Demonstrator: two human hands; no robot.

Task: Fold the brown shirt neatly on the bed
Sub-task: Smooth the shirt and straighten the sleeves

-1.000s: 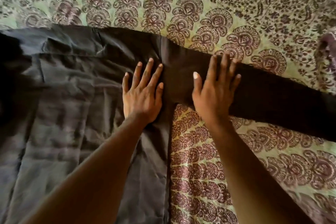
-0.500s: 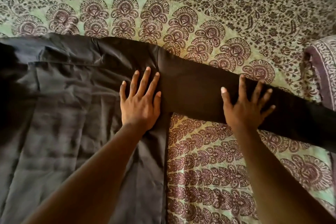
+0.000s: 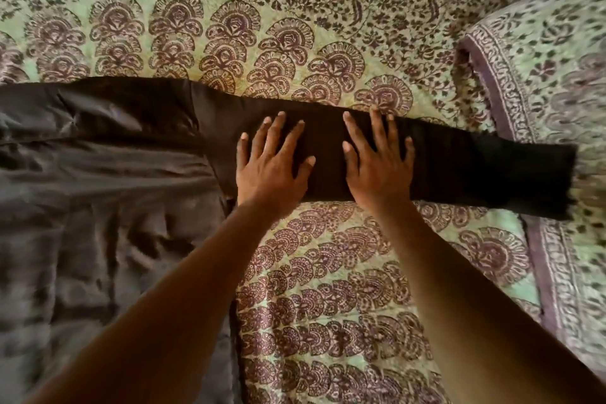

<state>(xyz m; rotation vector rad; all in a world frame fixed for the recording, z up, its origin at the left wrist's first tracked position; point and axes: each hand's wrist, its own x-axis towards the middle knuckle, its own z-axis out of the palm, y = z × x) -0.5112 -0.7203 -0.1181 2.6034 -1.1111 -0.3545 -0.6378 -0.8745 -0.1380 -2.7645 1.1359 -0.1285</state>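
Observation:
The brown shirt (image 3: 98,207) lies spread flat on the bed, its body filling the left side and wrinkled. One long sleeve (image 3: 475,170) stretches out to the right, its cuff reaching the pillow's edge. My left hand (image 3: 272,167) presses flat on the sleeve a little past the shoulder seam, fingers straight and spread. My right hand (image 3: 377,164) lies flat on the sleeve's middle, just to the right of the left one, fingers also spread. Neither hand grips the cloth.
The bed carries a green sheet with a maroon paisley print (image 3: 328,289). A pillow in a matching print (image 3: 551,75) lies at the right, partly under the cuff.
My left hand has slid from the shoulder seam out onto the sleeve. The view has shifted right, so the cuff and pillow now show.

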